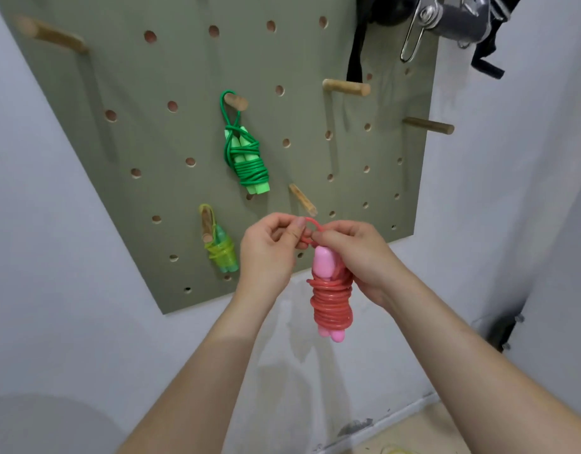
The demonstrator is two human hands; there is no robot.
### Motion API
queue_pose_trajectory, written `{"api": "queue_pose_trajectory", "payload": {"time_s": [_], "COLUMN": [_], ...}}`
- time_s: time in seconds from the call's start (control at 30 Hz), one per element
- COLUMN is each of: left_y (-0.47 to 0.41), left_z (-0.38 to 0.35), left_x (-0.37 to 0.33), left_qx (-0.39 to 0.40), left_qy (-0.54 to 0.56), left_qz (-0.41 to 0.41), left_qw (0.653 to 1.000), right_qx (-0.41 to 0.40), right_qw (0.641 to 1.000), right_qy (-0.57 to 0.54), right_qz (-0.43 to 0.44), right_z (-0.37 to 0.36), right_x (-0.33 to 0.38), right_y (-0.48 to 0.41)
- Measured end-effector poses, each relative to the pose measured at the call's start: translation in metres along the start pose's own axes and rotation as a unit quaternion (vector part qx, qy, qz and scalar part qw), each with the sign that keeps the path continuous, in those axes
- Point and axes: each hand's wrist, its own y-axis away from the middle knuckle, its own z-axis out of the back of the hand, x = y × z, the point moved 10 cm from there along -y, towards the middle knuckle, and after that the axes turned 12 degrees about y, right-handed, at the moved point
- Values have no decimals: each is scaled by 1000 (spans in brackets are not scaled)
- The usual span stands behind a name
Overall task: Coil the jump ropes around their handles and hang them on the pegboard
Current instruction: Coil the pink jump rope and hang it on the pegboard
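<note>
Head view, near to far. Two bare forearms rise from the lower edge of the frame and meet at centre. The right grip (359, 257) is clenched round the top of the red rope (331, 303), fingers curled about its pink handles. The left grip (269, 252) pinches the loop (312, 223) that stands free above the coils.

The bundle hangs below both hands with its long axis close to upright and its handle ends pointing down. The loop sits at the bundle's upper end, between the two hands, and its opening is partly hidden by fingers.

Just above and beyond the loop, a bare peg (302, 199) juts from the pegboard (135, 77), slanting toward the lower right of the frame. Loop and peg tip are near but apart.

Judged step: coiling looks complete, hanging is not yet done. The coming move turns on one relation. The peg lies up and away from the loop, so the loop would have to be held open and carried over the tip along the peg's axis. Both hands are about equally near.

Farther off, a green rope (246, 158) hangs at centre frame and a yellow rope (220, 253) at the board's lower left, each on its own peg.
</note>
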Motion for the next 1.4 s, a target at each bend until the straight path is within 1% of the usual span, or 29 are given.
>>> {"api": "queue_pose_trajectory", "payload": {"time_s": [0.03, 0.1, 0.17, 0.3, 0.4, 0.5, 0.57, 0.63, 0.73, 0.8, 0.87, 0.93, 1.0, 1.03, 1.1, 1.17, 1.23, 1.33, 1.4], "left_y": [-9, -24, -36, -51, -62, -75, -82, -87, -91, -92, -91, -86, -75, -69, -60, -59, -63, -70, -72], "left_z": [0, -2, -6, -10, -10, -12, -12, -8, 1, 0, -4, -6, -6, -6, -7, -11, -17, -21, -20], "left_x": [5, 12, 17, 23, 27, 39, 42, 42, 33, 25, 20, 15, 12, 10, 13, 21, 33, 42, 47], "left_qx": [-3, -8, -15, -30, -11, 16, 18, -6, -60, -74, -78, -78, -72, -67, -58, -34, 3, 32, 46], "left_qy": [3, 14, 23, 4, -14, 12, 4, -19, -77, -132, -167, -173, -173, -187, -252, -330, -373, -390, -383], "left_qz": [4, 10, 5, -37, -47, -15, -20, -42, -108, -163, -194, -216, -236, -249, -258, -230, -183, -138, -115], "left_qw": [1000, 1000, 1000, 999, 999, 1000, 1000, 999, 989, 975, 964, 958, 953, 948, 931, 915, 909, 910, 915], "right_qx": [12, 6, -23, -97, -106, -119, -123, -138, -177, -191, -195, -174, -123, -88, -29, 13, 39, 46, 44], "right_qw": [1000, 999, 997, 986, 987, 987, 987, 988, 983, 980, 978, 981, 987, 991, 995, 996, 996, 996, 996], "right_qy": [-18, -42, -69, -136, -122, -107, -97, -68, -15, 0, 10, 23, 29, 23, 20, 36, 48, 43, 39], "right_qz": [-9, -12, -8, -11, 10, 25, 25, 31, 43, 51, 70, 83, 94, 98, 95, 82, 67, 63, 73], "right_z": [-1, -1, 4, 16, 14, 15, 15, 14, 16, 18, 21, 20, 12, 5, -6, -15, -22, -26, -24], "right_x": [-4, -9, -13, -29, -30, -26, -25, -23, -16, -9, -2, 3, 5, 7, 8, 6, 5, 5, 7], "right_y": [-4, -13, -21, -32, -43, -56, -67, -78, -91, -92, -88, -81, -74, -72, -72, -77, -80, -78, -72]}}
